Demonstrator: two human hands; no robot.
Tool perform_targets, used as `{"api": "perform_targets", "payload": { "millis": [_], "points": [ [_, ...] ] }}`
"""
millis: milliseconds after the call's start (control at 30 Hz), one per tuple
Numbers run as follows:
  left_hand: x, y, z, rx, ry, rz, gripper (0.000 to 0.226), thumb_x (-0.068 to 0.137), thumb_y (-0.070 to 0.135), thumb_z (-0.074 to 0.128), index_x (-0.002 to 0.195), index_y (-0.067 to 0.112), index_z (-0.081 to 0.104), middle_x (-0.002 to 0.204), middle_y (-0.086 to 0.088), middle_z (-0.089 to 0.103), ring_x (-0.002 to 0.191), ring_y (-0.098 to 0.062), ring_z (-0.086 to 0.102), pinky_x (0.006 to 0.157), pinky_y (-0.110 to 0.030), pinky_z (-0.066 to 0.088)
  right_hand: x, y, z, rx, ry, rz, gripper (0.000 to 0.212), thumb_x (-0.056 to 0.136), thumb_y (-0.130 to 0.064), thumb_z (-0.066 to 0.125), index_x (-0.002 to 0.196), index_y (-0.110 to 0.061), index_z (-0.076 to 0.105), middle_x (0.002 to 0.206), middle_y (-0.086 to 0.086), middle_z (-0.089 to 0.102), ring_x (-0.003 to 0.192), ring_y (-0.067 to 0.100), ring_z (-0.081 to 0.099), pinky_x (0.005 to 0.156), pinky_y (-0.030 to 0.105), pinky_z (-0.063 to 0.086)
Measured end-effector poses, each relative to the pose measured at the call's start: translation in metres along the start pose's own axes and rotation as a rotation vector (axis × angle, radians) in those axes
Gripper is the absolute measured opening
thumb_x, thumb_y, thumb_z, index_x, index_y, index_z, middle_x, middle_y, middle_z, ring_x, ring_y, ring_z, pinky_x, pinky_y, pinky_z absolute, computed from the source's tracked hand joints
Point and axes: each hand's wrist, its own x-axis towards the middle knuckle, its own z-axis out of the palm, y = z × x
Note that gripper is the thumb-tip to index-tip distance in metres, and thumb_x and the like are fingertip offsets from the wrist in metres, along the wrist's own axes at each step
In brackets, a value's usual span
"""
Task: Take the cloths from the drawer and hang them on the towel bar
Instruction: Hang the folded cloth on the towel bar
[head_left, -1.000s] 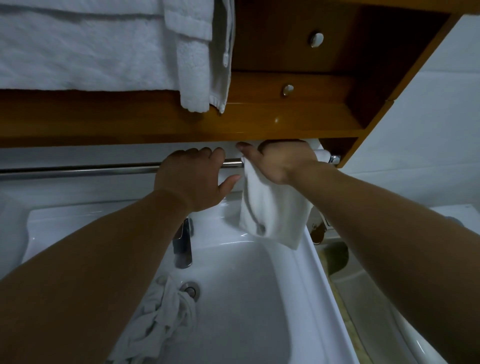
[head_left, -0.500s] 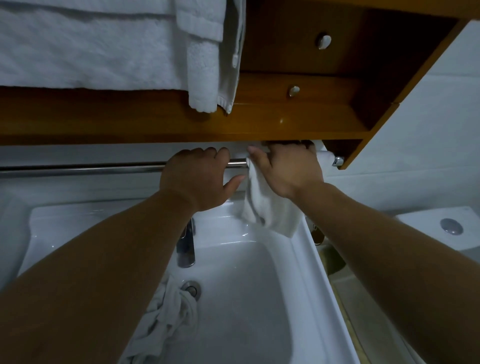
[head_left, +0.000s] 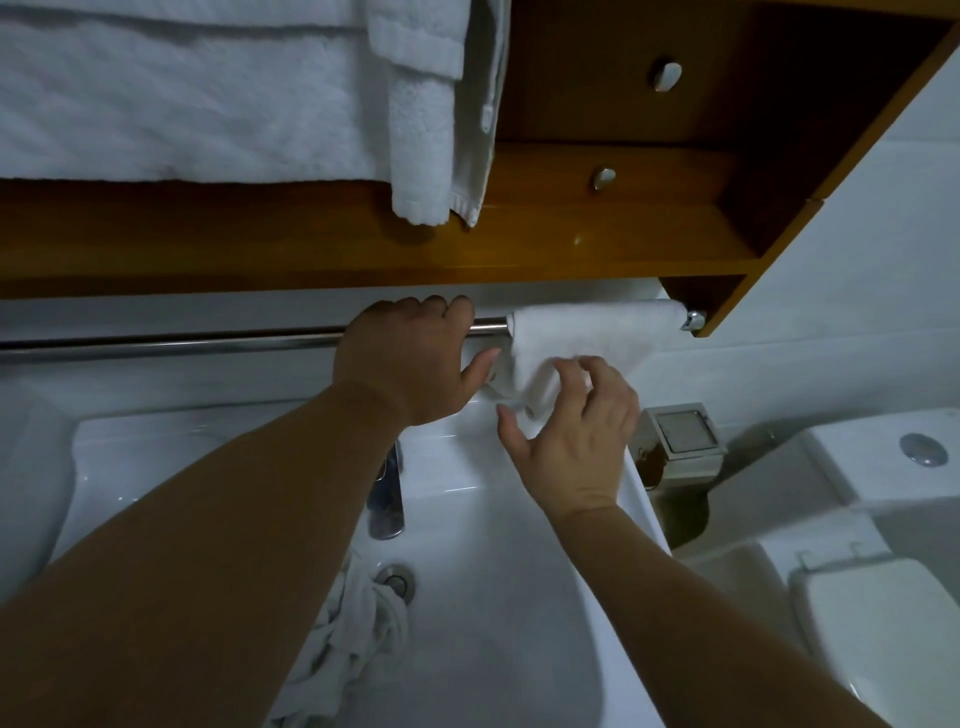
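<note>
A white cloth hangs folded over the right end of the steel towel bar, under a wooden shelf. My left hand has its fingers curled over the bar just left of the cloth, with the thumb out beside the cloth's lower corner. My right hand hovers in front of the cloth's hanging end, fingers spread and loosely bent, holding nothing. A second white cloth lies crumpled in the sink basin, partly hidden by my left forearm.
The white sink with its faucet lies below the bar. The wooden shelf carries folded white towels; drawers with metal knobs sit at its right. A metal wall fitting and a toilet stand to the right.
My right hand came down off the bar and let go of the cloth, which now lies spread along the bar's right end. My left hand stayed on the bar.
</note>
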Motion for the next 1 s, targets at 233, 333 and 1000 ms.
{"api": "perform_targets", "payload": {
  "millis": [233,333,1000],
  "points": [
    [0.000,0.000,0.001,0.001,0.005,0.008,0.042,0.092,0.054,0.040,0.098,0.018,0.060,0.064,0.001,0.050,0.052,-0.016,0.038,0.053,-0.024,0.028,0.008,-0.020,0.016,-0.023,-0.008,0.258,0.053,0.079,-0.041,0.076,0.114,-0.009,0.053,0.113,0.018,0.056,0.105,0.033,0.048,0.089,0.047,0.044],
    [-0.001,-0.001,0.001,-0.005,0.000,0.015,0.042,0.093,0.051,0.037,0.100,0.016,0.060,0.068,-0.004,0.058,0.053,-0.019,0.039,0.053,-0.025,0.031,0.001,-0.028,0.012,0.031,-0.030,0.323,0.037,0.082,-0.033,0.071,0.108,-0.010,0.057,0.107,0.012,0.060,0.097,0.031,0.054,0.085,0.044,0.045],
    [-0.001,0.001,0.001,-0.015,0.006,-0.009,0.036,0.089,0.042,0.041,0.097,0.013,0.060,0.067,-0.006,0.056,0.054,-0.021,0.037,0.054,-0.027,0.036,0.031,-0.015,-0.015,0.171,-0.096,0.429,0.013,0.087,-0.023,0.066,0.097,-0.016,0.062,0.093,0.002,0.062,0.082,0.025,0.061,0.060,0.033,0.047]
  ]
}}
